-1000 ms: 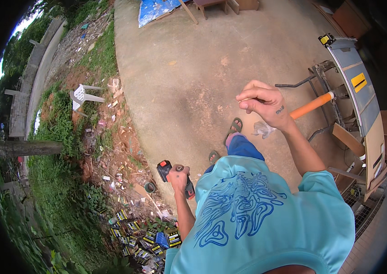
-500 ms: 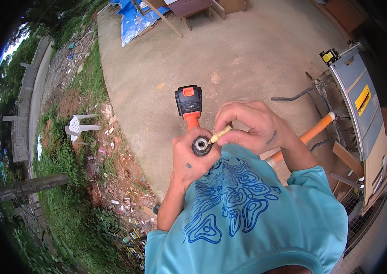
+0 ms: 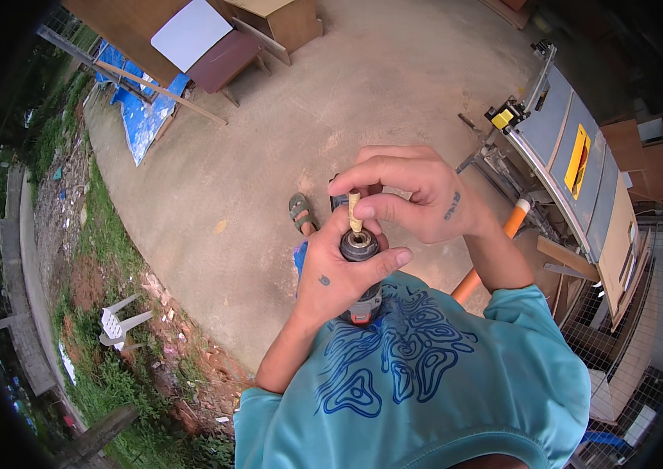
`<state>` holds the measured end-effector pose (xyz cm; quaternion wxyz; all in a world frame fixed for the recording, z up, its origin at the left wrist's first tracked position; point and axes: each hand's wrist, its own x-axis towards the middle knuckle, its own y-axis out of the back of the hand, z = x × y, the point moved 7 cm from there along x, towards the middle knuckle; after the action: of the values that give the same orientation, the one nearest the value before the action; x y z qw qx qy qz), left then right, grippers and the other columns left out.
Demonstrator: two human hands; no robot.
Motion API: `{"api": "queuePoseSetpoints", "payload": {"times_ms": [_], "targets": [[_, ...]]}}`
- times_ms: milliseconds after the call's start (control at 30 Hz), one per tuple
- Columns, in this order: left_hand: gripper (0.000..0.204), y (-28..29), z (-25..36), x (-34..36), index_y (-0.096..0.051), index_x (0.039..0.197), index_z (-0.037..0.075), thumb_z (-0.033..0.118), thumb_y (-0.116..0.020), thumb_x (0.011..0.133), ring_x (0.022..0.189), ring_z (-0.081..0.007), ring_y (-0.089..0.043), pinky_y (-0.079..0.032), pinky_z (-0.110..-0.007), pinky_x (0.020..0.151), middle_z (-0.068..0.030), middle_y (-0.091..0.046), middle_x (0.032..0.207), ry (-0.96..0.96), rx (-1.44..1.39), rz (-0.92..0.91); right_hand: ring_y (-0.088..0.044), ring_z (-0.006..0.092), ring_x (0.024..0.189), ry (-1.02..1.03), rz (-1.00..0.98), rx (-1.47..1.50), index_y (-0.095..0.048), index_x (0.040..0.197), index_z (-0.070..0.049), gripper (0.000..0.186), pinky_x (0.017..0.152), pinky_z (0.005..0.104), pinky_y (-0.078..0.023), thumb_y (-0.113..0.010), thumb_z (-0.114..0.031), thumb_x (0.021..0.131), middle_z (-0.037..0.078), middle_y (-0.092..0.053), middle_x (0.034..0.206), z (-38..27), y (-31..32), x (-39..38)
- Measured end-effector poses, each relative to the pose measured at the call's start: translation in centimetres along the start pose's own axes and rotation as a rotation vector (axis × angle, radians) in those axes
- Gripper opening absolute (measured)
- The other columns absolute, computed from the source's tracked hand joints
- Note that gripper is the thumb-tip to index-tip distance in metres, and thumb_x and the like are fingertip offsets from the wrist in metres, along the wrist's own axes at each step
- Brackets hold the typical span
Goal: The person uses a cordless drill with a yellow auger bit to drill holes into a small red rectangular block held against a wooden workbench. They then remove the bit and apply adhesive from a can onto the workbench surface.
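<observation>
Left hand (image 3: 327, 277) gripped the drill (image 3: 364, 306) around its chuck (image 3: 358, 245), mouth pointing up, just far of the shirt (image 3: 441, 383). Right hand (image 3: 417, 195) pinched a slim yellowish stick (image 3: 355, 213); long axis ran far to near, near tip at chuck mouth. Couldn't tell insertion depth.

A label (image 3: 578, 162) is showing on the bench (image 3: 607, 184) and inked characters (image 3: 452, 206) on the right hand (image 3: 424, 194), none reading clearly.

A power drill (image 3: 366, 303), black and grey with an orange-red patch, is partly hidden, its round chuck (image 3: 359, 248) turned up toward the camera. A short, pale-yellow rod (image 3: 355, 213) meets the chuck's opening with its lower end.
</observation>
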<state>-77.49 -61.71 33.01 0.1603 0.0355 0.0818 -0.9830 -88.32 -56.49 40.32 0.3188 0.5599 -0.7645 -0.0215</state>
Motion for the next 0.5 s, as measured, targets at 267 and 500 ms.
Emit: {"api": "queuePoseSetpoints", "payload": {"times_ms": [267, 500], "targets": [[0.036, -0.1, -0.1, 15.4, -0.058, 0.098, 0.005, 0.012, -0.085, 0.076, 0.072, -0.0072, -0.059, -0.047, -0.023, 0.066, 0.0012, -0.062, 0.077, -0.004, -0.009, -0.23, -0.064, 0.0186, 0.07, -0.104, 0.126, -0.04, -0.069, 0.104, 0.0, 0.02, 0.062, 0.0304, -0.05, -0.067, 0.0, 0.084, 0.01, -0.067, 0.087, 9.0, 9.6, 3.7], [0.054, -2.0, 3.1, 31.7, -0.054, 0.122, 0.004, 0.009, -0.083, 0.077, 0.073, -0.0075, -0.058, -0.047, -0.024, 0.067, -0.0001, -0.062, 0.08, -0.064, 0.039, -0.558, -0.066, 0.0224, 0.076, -0.146, 0.355, -0.148, -0.072, 0.097, 0.0, 0.017, 0.065, 0.0319, -0.051, -0.07, 0.001, 0.081, 0.011, -0.068, 0.09, 16.1, 20.9, 7.8]]}}
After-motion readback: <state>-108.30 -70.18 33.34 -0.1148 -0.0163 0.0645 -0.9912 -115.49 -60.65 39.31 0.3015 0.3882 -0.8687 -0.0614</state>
